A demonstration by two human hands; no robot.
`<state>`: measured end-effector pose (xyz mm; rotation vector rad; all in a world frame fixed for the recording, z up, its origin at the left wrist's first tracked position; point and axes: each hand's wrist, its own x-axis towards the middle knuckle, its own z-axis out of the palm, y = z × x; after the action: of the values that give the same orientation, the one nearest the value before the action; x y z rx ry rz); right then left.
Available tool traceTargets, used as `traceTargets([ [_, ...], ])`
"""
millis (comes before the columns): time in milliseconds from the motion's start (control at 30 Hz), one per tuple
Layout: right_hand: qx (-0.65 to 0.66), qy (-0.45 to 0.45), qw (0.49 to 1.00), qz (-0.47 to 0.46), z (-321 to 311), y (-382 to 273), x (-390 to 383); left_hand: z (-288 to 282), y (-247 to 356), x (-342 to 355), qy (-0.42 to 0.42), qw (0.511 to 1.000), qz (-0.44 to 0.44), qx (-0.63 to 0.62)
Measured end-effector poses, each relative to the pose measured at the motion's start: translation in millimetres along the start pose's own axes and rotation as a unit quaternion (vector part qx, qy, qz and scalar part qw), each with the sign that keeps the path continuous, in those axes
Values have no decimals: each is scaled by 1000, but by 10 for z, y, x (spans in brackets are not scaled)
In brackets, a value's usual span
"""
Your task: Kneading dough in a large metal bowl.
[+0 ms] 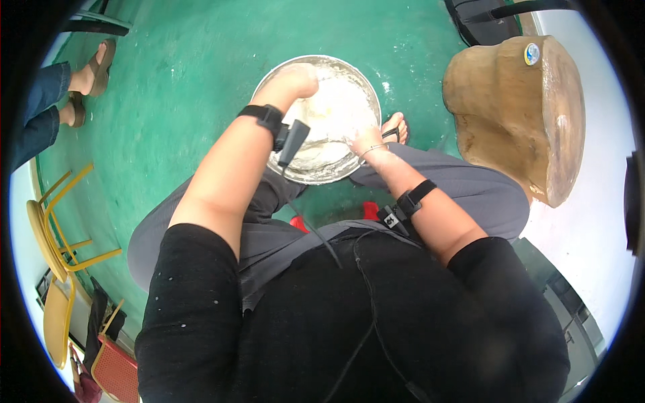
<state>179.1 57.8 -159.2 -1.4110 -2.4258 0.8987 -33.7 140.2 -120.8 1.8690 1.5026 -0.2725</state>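
A round metal basin point(371, 86) sits on the floor between my knees, holding a pale, floury mass of dough point(336, 107). My left hand point(302, 79) is bent at the wrist over the basin's far left part; its fingers point down and are hidden from view. Along the right side of the basin, my right hand point(363, 138) reaches into the dough, its fingers coated white and blending with it. Whether either hand is gripping dough does not show. Black straps with small devices circle both forearms, and a thin bracelet is on my right wrist.
A carved wooden stump seat point(497, 101) stands to the right on the green floor point(181, 80). Another person's sandaled feet point(97, 70) are at the far left. Yellow-framed chairs point(57, 228) stand at the left; a black object point(480, 20) lies at the top right.
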Motion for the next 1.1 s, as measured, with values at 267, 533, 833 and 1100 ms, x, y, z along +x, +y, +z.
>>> traceTargets([
  [267,-12,-39,987,158,205,128,122,365,597,607,-25,998,-53,15],
  [533,37,-17,922,386,117,46,498,437,491,683,-12,998,-46,-46],
  [833,133,-226,960,98,-413,236,416,222,472,57,3,997,33,-67],
  [1100,-40,-181,982,20,-503,-317,132,218,395,-798,35,994,108,5],
])
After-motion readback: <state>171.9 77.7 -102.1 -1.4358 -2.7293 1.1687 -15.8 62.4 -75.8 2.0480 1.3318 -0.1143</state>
